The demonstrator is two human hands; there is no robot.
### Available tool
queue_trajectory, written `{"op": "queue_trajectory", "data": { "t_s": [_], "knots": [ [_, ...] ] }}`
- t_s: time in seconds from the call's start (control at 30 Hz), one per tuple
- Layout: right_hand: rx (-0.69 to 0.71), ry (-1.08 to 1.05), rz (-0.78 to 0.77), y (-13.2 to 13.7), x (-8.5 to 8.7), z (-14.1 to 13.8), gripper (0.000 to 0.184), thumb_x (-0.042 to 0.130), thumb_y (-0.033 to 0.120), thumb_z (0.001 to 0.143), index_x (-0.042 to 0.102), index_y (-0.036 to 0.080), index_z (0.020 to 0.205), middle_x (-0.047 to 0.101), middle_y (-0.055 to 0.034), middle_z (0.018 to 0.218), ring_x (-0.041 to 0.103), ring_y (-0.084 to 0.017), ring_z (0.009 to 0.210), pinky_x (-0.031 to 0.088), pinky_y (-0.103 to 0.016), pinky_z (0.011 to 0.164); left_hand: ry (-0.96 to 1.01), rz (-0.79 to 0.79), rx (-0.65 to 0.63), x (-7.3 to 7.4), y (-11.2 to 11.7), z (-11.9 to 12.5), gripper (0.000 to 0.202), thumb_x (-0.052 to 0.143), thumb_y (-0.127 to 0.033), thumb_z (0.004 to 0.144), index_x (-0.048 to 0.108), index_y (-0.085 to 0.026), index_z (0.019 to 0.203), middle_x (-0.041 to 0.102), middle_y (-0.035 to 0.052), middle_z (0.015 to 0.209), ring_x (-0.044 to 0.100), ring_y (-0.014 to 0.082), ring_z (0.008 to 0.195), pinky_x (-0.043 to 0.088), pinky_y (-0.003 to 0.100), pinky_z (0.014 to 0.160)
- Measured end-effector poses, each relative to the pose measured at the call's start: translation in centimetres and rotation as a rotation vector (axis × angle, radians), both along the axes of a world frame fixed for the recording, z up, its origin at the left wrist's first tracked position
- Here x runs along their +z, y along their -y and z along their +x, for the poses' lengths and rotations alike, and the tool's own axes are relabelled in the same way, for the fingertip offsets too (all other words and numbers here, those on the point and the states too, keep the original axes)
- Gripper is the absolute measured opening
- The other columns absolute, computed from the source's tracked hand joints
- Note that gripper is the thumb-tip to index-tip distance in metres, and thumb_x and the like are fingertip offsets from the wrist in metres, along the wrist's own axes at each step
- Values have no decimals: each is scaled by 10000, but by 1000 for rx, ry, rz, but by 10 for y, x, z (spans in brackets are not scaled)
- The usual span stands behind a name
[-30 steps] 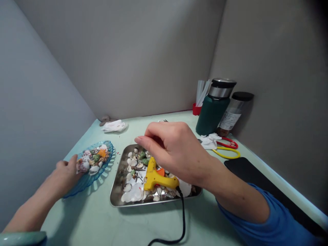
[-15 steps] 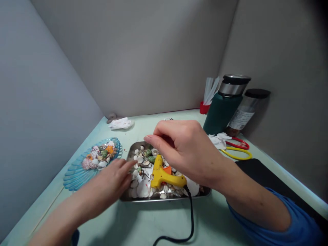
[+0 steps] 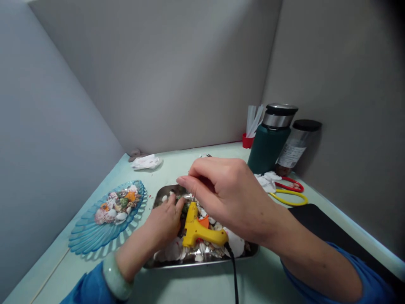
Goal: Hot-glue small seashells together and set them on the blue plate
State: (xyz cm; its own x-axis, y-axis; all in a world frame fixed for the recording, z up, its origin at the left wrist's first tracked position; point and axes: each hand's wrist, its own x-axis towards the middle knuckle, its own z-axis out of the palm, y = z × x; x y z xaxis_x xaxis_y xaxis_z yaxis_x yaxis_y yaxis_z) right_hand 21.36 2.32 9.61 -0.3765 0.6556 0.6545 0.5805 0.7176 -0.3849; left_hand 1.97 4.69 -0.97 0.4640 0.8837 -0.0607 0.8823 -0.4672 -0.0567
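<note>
The left hand [image 3: 166, 219] has left the plate [image 3: 88, 236], at left, and reached into the tray [image 3: 165, 190], over shells [image 3: 173, 250] left of the glue gun [image 3: 202, 232]; the work seems turned to choosing pieces. Its grip is hidden. The right hand [image 3: 229, 194], apart from it, stays curled above; whether it holds anything, I cannot tell.

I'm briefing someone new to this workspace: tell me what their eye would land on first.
Probably the bright yellow glue gun, lying over white shells in the metal tray, beside the left hand dipping into that tray. The right hand, thumb and fingers drawn together, looms large in the middle foreground. Next comes the scalloped blue dish at left, bearing colourful shells.
</note>
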Motion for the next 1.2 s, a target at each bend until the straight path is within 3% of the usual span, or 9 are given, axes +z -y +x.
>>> {"op": "queue_trajectory", "data": {
  "t_s": [0.2,0.4,0.53,0.63,0.77,0.87,1.03,1.13,1.2],
  "knots": [
    [-39,72,0,0,2,2,284,507,300,891,507,163,642,517,18,594,451,-103,553,296,-240,534,-128,-25,82,13,28,0,312,494,-190,812,542,-172,1120,600,143,1096,605,284,930,472,390,747],
    [-10,566,-172,0,-8,-6,224,569,347,823,627,171,699,667,-52,645,591,-195,589,317,-281,517,-106,20,45,14,43,-11,200,423,-200,877,612,-196,942,626,88,931,565,273,884,445,408,750],
    [-41,809,-301,5,-19,-18,158,602,291,784,663,145,786,709,-110,703,656,-270,664,375,-310,535,-114,50,94,6,43,-13,245,432,-205,873,594,-125,1039,608,141,986,544,299,943,437,427,792],
    [-40,865,-375,11,-32,-22,226,645,286,747,652,131,911,722,-137,806,670,-301,741,420,-331,580,-120,25,80,5,41,-12,295,436,-183,864,566,-138,1125,596,147,1030,549,294,945,436,426,803],
    [-74,848,-383,15,-57,-25,375,712,256,664,616,100,991,714,-167,763,666,-323,695,427,-347,577,-98,4,60,4,32,-11,258,423,-168,863,590,-152,1058,605,132,1036,564,270,932,438,391,806],
    [-82,812,-383,15,-72,-24,344,639,229,719,590,110,1037,711,-161,796,664,-311,723,419,-348,606,-79,1,60,0,26,-10,235,456,-140,826,594,-137,1016,630,126,980,573,274,906,441,390,793],
    [-84,698,-390,8,-69,-1,224,477,314,838,589,166,962,695,-105,803,640,-258,730,380,-312,598,-21,15,77,-2,30,-12,301,493,-107,778,562,-137,1069,608,132,1034,555,273,956,423,383,819],
    [-29,312,-499,1,-64,15,281,488,307,844,544,197,1096,641,-32,737,576,-185,637,343,-266,548,69,-12,36,4,39,-12,330,482,-119,795,548,-192,1110,621,92,1030,551,248,961,416,361,836],
    [39,6,-652,-4,-65,21,335,476,293,858,480,199,1179,577,14,665,526,-153,582,339,-251,524,181,-85,-35,8,44,-11,381,497,-120,787,526,-225,1152,638,68,1021,550,234,970,418,340,842]
  ]
}}
